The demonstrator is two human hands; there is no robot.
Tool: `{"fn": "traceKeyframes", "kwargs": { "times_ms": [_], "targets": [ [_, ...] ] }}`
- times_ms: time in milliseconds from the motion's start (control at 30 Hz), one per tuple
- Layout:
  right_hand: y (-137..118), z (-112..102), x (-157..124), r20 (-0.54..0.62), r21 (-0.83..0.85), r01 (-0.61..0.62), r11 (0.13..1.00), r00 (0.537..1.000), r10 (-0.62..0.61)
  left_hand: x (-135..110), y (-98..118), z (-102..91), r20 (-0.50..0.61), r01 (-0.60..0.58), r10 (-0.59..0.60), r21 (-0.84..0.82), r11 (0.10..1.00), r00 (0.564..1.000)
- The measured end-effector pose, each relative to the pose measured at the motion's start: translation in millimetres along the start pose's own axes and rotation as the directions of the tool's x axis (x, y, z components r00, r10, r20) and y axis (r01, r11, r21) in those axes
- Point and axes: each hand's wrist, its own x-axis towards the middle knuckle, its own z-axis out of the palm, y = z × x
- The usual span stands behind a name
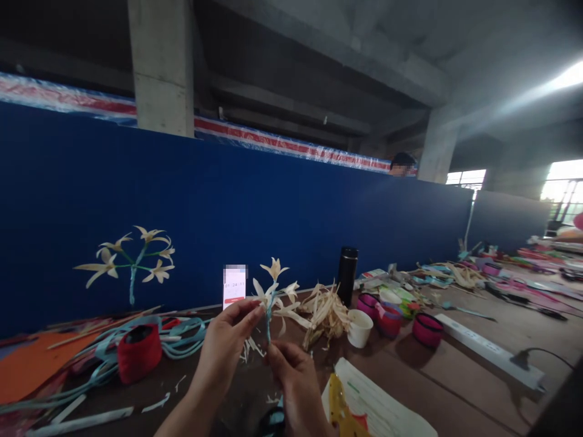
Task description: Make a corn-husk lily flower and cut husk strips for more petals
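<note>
Nearly vertical, the flower stem (268, 328) points blooms (274, 269) upward.

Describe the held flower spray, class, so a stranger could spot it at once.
Find the blue partition, then drop to the left hand and right hand. Rising from the latter is a pale flower spray with a light-blue stem. Unlike the similar spray farther left, it is held.
</note>
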Motion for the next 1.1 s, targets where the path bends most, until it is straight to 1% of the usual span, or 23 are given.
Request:
{"fn": "traceKeyframes", "kwargs": {
  "times_ms": [133, 267, 367, 533, 600, 700, 833, 900, 1000, 1100],
  "targets": [
    [-2, 0, -1, 0.019, -0.029, 0.007, 1.000, 1.000, -0.007, -1, 1, 1.2, 0.038, 0.016, -0.015, -0.043, 0.999, 0.999],
    [-4, 0, -1, 0.012, -0.025, -0.002, 1.000, 1.000, 0.002, -2, 3, 1.7, 0.030, 0.022, -0.020, -0.061, 0.998, 0.999],
    [-4, 1, -2, -0.002, -0.014, -0.008, 1.000, 1.000, 0.008, -2, 2, 0.6, 0.040, -0.012, 0.014, -0.066, 0.998, 0.999],
    [-4, 2, -2, -0.015, 0.009, -0.003, 1.000, 1.000, 0.003, 0, -1, -1.8, 0.099, -0.043, 0.051, -0.083, 0.996, 0.994],
    [-4, 2, -2, -0.015, 0.037, -0.003, 0.999, 1.000, 0.004, 0, 0, -2.0, 0.106, -0.063, 0.074, -0.099, 0.993, 0.992],
    [-4, 2, -2, 0.005, 0.057, -0.007, 0.998, 1.000, 0.007, 0, 1, -2.6, 0.098, -0.115, 0.123, -0.086, 0.990, 0.988],
    [-3, 1, -2, -0.001, 0.050, 0.007, 0.999, 1.000, -0.007, 2, -2, -6.4, 0.109, -0.210, 0.207, 0.009, 0.978, 0.972],
    [-3, 1, -3, -0.005, 0.062, 0.001, 0.998, 1.000, -0.001, 4, -6, -9.3, 0.124, -0.276, 0.266, 0.075, 0.958, 0.956],
    [-4, 2, -4, -0.005, 0.077, -0.015, 0.997, 1.000, 0.016, 7, -11, -13.2, 0.150, -0.386, 0.364, 0.162, 0.908, 0.919],
    [-7, 3, -6, -0.007, 0.086, -0.018, 0.996, 1.000, 0.019, 8, -12, -15.7, 0.173, -0.441, 0.412, 0.198, 0.875, 0.895]
  ]
}}
